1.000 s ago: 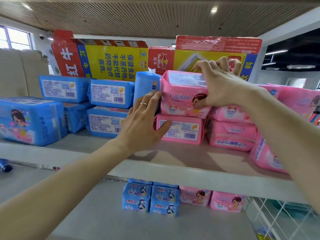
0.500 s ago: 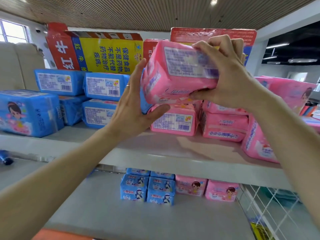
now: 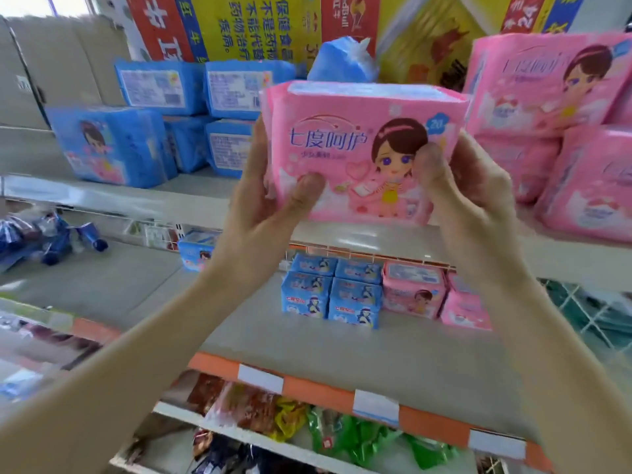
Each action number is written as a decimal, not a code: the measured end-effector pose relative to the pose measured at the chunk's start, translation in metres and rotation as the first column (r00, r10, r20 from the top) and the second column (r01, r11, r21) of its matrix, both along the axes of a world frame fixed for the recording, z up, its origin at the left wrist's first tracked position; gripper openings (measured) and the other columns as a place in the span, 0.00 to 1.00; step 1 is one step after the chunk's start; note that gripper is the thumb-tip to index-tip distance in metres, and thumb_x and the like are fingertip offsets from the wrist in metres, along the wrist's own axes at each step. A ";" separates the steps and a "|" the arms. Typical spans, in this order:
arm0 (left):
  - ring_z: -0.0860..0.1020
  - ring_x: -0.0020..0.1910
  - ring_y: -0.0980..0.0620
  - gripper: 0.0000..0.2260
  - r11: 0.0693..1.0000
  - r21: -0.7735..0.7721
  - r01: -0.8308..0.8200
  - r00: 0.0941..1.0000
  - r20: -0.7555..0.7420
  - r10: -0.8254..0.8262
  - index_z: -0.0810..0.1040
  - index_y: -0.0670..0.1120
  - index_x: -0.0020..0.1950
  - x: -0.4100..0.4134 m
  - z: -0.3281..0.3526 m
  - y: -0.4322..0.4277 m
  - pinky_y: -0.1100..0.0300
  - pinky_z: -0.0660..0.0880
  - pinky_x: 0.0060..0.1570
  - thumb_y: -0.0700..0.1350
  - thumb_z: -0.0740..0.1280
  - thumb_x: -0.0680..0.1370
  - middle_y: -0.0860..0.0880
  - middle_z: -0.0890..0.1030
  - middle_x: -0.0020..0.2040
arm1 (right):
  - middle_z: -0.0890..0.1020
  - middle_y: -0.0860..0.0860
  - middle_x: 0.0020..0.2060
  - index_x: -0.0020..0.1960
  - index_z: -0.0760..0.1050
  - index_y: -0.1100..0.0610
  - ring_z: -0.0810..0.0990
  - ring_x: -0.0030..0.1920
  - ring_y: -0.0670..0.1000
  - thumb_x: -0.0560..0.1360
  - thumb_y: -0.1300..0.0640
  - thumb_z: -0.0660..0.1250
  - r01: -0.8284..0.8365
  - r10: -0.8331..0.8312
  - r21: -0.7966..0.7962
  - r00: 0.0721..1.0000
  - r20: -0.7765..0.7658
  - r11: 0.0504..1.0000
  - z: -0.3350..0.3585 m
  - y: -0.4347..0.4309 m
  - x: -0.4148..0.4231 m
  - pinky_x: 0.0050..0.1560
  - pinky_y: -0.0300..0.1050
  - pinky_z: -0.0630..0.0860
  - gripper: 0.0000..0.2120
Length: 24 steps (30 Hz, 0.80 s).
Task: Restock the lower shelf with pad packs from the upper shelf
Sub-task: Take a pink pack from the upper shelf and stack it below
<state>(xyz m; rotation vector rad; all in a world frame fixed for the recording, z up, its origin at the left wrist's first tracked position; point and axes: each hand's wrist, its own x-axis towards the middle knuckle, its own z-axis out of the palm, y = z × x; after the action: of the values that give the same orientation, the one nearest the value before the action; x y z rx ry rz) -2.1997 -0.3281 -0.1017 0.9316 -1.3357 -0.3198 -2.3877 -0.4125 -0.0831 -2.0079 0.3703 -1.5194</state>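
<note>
Both grips are clamped on the pink pack (image 3: 366, 145)! The left hand (image 3: 266, 206) wraps its left edge, thumb pressed on the front near the lower corner, fingers hidden behind. The right hand (image 3: 472, 196) takes the right side, thumb on the front beside the printed girl. Both forearms rise from the bottom corners, palms facing each other. The pack is upright, front to the camera, held in the air before the upper shelf (image 3: 119, 196) and above the lower shelf (image 3: 342, 357). On the upper shelf, blue packs (image 3: 113, 145) are stacked to the left and pink packs (image 3: 547, 97) to the right, with cartons (image 3: 239, 25) behind. On the lower shelf, small blue packs (image 3: 331, 295) sit just beside small pink packs (image 3: 413, 295). Snack bags (image 3: 307, 422) lie on the shelf below.
</note>
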 end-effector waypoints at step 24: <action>0.81 0.42 0.50 0.25 0.965 0.255 0.056 0.990 0.112 -0.087 0.69 0.50 0.75 0.072 -0.110 0.124 0.54 0.80 0.45 0.50 0.69 0.79 0.53 0.85 0.48 | 0.72 0.62 0.27 0.29 0.70 0.53 0.73 0.32 0.61 0.80 0.47 0.59 0.361 -0.328 0.384 0.933 -0.151 0.850 -0.109 0.171 0.065 0.33 0.32 0.71 0.22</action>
<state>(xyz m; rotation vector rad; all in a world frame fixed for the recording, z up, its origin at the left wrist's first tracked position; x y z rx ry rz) -2.1277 -0.2036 -0.2115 1.1307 -1.4669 -0.5040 -2.3225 -0.2412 -0.1918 -1.7299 1.0426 -1.4172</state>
